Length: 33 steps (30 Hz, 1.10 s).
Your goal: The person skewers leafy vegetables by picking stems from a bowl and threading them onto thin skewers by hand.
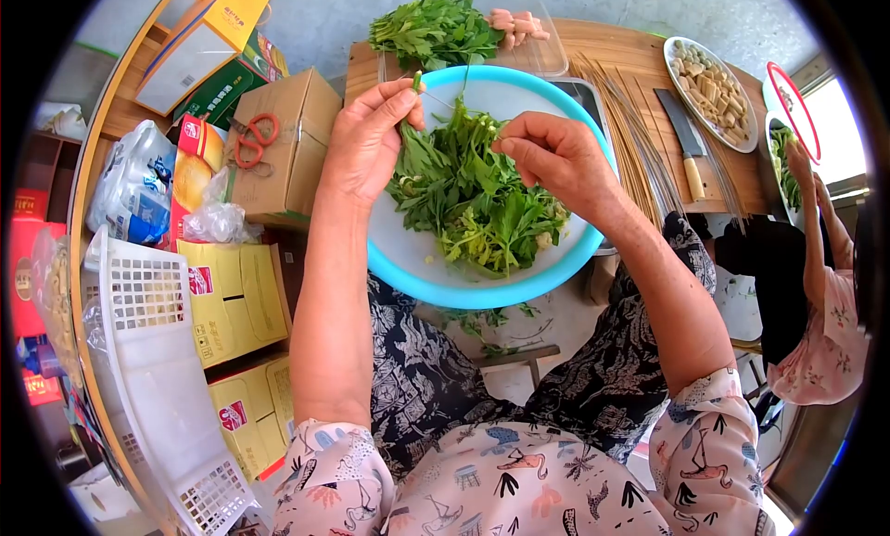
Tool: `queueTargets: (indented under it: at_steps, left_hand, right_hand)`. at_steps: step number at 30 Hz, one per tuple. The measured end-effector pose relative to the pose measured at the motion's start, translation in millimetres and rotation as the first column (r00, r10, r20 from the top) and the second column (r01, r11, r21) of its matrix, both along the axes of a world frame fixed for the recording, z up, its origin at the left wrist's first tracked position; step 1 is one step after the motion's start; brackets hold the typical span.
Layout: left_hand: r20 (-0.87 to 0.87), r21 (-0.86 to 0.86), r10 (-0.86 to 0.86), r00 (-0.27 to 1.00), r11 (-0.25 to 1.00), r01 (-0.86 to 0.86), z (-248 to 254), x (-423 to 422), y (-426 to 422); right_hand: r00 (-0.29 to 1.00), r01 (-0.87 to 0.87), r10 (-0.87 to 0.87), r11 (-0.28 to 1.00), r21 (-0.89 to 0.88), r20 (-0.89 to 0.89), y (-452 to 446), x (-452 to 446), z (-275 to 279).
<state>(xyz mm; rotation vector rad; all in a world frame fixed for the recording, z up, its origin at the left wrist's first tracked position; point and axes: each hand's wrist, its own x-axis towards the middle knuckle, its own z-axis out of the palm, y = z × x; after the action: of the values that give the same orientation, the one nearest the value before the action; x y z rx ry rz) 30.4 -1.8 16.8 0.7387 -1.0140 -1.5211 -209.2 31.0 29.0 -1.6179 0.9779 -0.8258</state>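
Observation:
A wide blue-rimmed basin (pixel 482 301) holds a heap of leafy green stalks (pixel 501 202). Over its left side my left hand (pixel 378 133) is closed on leafy greens (pixel 414 146), a green stem end poking up past the thumb. A thin, skewer-like line shows by those fingertips, too fine to identify surely. My right hand (pixel 556 156) is pinched above the heap's right part, its fingertips close to the leaves. Whatever sits between them is too small to make out.
Behind the basin are a bunch of greens (pixel 431 31) and pink pieces (pixel 517 26) in a clear tray. To the right lie thin skewers (pixel 626 128), a cleaver (pixel 681 133) and a plate of skewered food (pixel 712 91). Scissors (pixel 255 139) rest on a carton (pixel 292 119). Another person's hands (pixel 808 179) are far right.

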Motion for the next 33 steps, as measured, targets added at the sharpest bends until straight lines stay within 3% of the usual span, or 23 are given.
queueTargets:
  at_steps: [19, 33]
  left_hand:
    - [0.041, -0.002, -0.083, 0.996, 0.997, 0.083, 8.9, -4.7, -0.4]
    - [0.094, -0.015, -0.107, 0.99, 0.994, 0.108, 9.5, -7.7, 3.1]
  right_hand:
    - [0.978, -0.045, -0.007, 0.968, 0.245, 0.209, 6.0, -6.4, 7.1]
    - [0.982, -0.027, -0.033, 0.951, 0.309, 0.187, 9.8, -4.9, 7.9]
